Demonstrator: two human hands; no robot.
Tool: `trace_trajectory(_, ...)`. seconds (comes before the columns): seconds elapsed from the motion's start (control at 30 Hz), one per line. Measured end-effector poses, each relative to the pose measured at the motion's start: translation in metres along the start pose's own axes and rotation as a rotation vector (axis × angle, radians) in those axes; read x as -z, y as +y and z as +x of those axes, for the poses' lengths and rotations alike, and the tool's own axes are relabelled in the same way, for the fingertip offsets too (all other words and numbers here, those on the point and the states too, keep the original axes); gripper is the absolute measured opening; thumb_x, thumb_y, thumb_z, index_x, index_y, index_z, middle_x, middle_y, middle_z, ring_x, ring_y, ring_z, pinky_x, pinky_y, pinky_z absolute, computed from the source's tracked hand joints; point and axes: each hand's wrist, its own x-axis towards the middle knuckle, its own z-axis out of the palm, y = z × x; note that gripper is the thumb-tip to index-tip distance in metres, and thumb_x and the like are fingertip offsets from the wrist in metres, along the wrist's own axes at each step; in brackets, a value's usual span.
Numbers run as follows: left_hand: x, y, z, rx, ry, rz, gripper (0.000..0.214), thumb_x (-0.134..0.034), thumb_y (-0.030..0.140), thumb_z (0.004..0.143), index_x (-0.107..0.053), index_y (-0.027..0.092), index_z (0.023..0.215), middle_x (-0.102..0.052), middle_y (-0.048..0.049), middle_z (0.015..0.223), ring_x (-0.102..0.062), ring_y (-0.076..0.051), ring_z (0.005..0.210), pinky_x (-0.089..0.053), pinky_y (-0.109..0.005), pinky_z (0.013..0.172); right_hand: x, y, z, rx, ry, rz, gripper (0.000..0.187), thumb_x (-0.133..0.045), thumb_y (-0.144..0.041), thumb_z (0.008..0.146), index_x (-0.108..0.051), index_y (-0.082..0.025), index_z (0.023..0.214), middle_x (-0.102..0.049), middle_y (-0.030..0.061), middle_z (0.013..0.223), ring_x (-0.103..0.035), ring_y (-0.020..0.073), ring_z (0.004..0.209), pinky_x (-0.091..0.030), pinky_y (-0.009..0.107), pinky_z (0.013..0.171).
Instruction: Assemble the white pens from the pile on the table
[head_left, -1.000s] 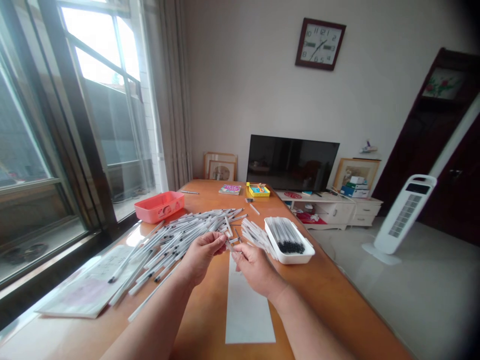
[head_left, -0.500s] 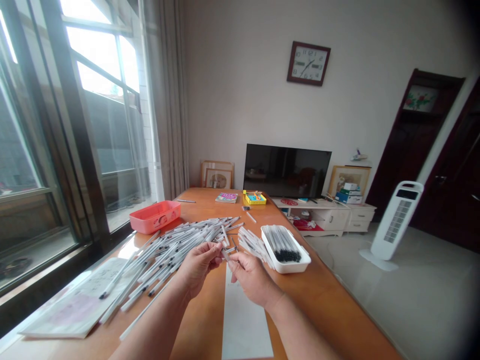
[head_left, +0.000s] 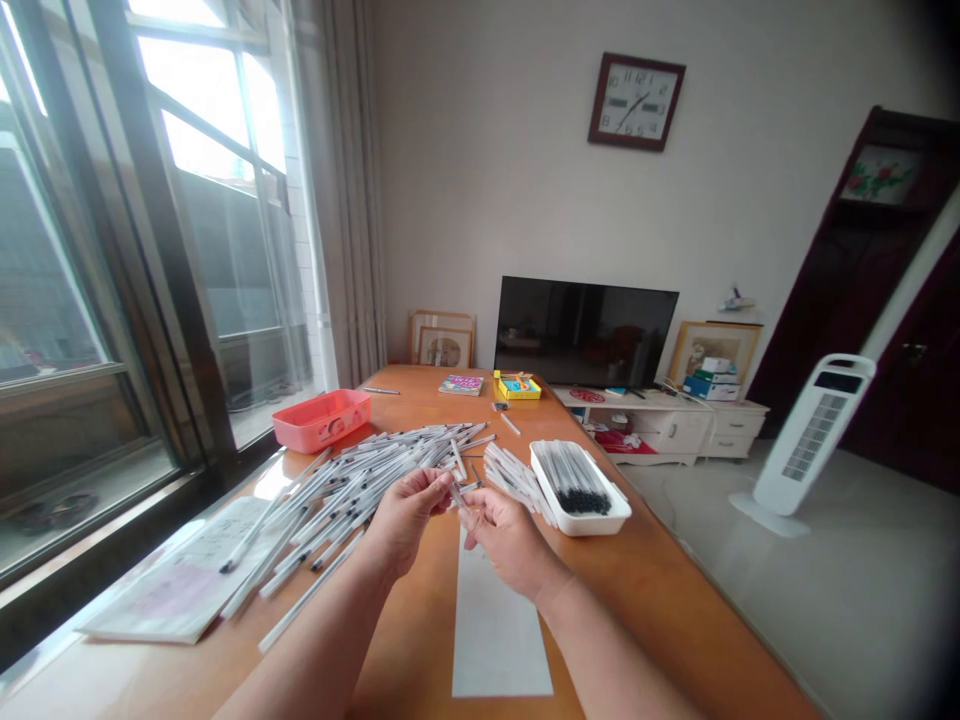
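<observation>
My left hand [head_left: 409, 515] and my right hand [head_left: 511, 540] meet above the table, both with fingers pinched on a slim pen [head_left: 458, 497]. Most of that pen is hidden by the fingers. To the left and behind spreads a loose heap of white pen barrels [head_left: 352, 500], some with black ends. Right of the hands lies a smaller pile of white pen caps or short tubes [head_left: 514, 474]; I cannot tell which. A white box [head_left: 600, 528] beside it holds a row of clear pens with black ends [head_left: 574, 480]. A strip of white paper [head_left: 501, 640] lies below my hands.
A red plastic basket [head_left: 321, 420] stands at the left edge of the wooden table [head_left: 409, 640]. A booklet [head_left: 157, 590] lies partly under the barrels. Farther back are a colourful book [head_left: 460, 385] and a yellow box [head_left: 517, 386].
The camera view has turned slightly, shifting the scene. Both hands stay together at the pen, whose tilt has changed a little. The piles and box look the same.
</observation>
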Motion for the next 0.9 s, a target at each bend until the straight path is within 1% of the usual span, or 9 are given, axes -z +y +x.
trace_trajectory(0.07, 0.000, -0.001, 0.001, -0.007, 0.051, 0.007, 0.033, -0.080, 0.045, 0.073, -0.067, 0.015, 0.072, -0.059, -0.0014, 0.065, -0.050, -0.013, 0.064, -0.040, -0.027, 0.066, -0.001, 0.006, 0.002, -0.038, 0.020, 0.032, 0.029, -0.068, -0.039, 0.086, -0.058, -0.018, 0.103, -0.059, -0.0039, 0.067, -0.052, 0.0122, 0.060, -0.039, 0.025, 0.059)
trace_trajectory(0.13, 0.000, -0.001, 0.002, 0.003, 0.062, -0.012, 0.033, -0.081, 0.045, 0.072, -0.068, 0.015, 0.072, -0.059, -0.0015, 0.065, -0.051, -0.013, 0.064, -0.041, -0.027, 0.066, -0.001, 0.010, 0.004, -0.053, 0.041, 0.035, 0.025, -0.070, -0.035, 0.082, -0.055, -0.018, 0.094, -0.060, -0.0037, 0.067, -0.052, 0.0119, 0.059, -0.038, 0.025, 0.059)
trace_trajectory(0.23, -0.002, 0.002, 0.000, 0.023, 0.024, -0.081, 0.028, -0.081, 0.041, 0.074, -0.070, 0.014, 0.077, -0.063, -0.0031, 0.071, -0.053, -0.012, 0.066, -0.043, -0.026, 0.068, 0.001, 0.010, 0.004, -0.056, 0.024, 0.041, 0.020, -0.064, -0.036, 0.087, -0.056, -0.018, 0.085, -0.063, -0.0008, 0.069, -0.054, 0.0129, 0.062, -0.039, 0.026, 0.060)
trace_trajectory(0.37, -0.003, 0.008, -0.004, 0.086, -0.045, -0.200, 0.027, -0.079, 0.037, 0.077, -0.073, 0.015, 0.091, -0.071, -0.0070, 0.091, -0.058, -0.011, 0.072, -0.047, -0.026, 0.074, 0.003, 0.000, 0.000, -0.072, -0.045, 0.060, 0.026, -0.057, -0.041, 0.092, -0.061, -0.017, 0.084, -0.063, -0.0009, 0.068, -0.049, 0.0120, 0.060, -0.036, 0.026, 0.059)
trace_trajectory(0.5, 0.000, 0.011, -0.005, 0.129, -0.108, -0.241, 0.030, -0.076, 0.039, 0.081, -0.073, 0.016, 0.099, -0.072, -0.0090, 0.098, -0.063, -0.014, 0.078, -0.050, -0.027, 0.077, 0.001, -0.003, -0.002, -0.074, -0.066, 0.079, 0.030, -0.055, -0.044, 0.094, -0.062, -0.017, 0.083, -0.062, -0.0013, 0.066, -0.047, 0.0114, 0.058, -0.034, 0.025, 0.057)
trace_trajectory(0.63, 0.002, 0.007, -0.003, 0.135, -0.027, -0.243, 0.034, -0.075, 0.043, 0.082, -0.072, 0.015, 0.101, -0.072, -0.0084, 0.090, -0.063, -0.013, 0.074, -0.050, -0.026, 0.074, -0.002, 0.002, 0.001, -0.032, -0.030, 0.019, 0.026, -0.055, -0.043, 0.094, -0.061, -0.018, 0.087, -0.067, 0.0003, 0.073, -0.050, 0.0120, 0.061, -0.035, 0.025, 0.058)
trace_trajectory(0.73, 0.002, 0.004, -0.002, 0.136, 0.033, -0.232, 0.030, -0.080, 0.041, 0.076, -0.068, 0.016, 0.087, -0.068, -0.0031, 0.076, -0.060, -0.010, 0.066, -0.048, -0.025, 0.069, -0.003, 0.002, 0.001, -0.015, -0.022, -0.038, 0.025, -0.054, -0.040, 0.094, -0.060, -0.018, 0.085, -0.066, 0.0002, 0.072, -0.051, 0.0124, 0.062, -0.037, 0.026, 0.059)
trace_trajectory(0.83, 0.002, 0.004, -0.001, 0.120, 0.046, -0.198, 0.030, -0.084, 0.038, 0.072, -0.064, 0.016, 0.075, -0.063, -0.0001, 0.068, -0.055, -0.008, 0.061, -0.045, -0.023, 0.065, -0.001, 0.000, 0.000, -0.028, -0.029, -0.062, 0.025, -0.053, -0.038, 0.095, -0.061, -0.018, 0.084, -0.066, -0.0001, 0.071, -0.051, 0.0123, 0.062, -0.037, 0.026, 0.060)
trace_trajectory(0.9, 0.002, 0.005, -0.001, 0.121, 0.029, -0.175, 0.029, -0.083, 0.038, 0.073, -0.066, 0.015, 0.077, -0.065, -0.0016, 0.071, -0.056, -0.009, 0.062, -0.044, -0.023, 0.066, 0.000, 0.000, 0.000, -0.033, -0.043, -0.051, 0.027, -0.053, -0.040, 0.095, -0.061, -0.018, 0.083, -0.065, -0.0002, 0.071, -0.051, 0.0123, 0.062, -0.037, 0.026, 0.060)
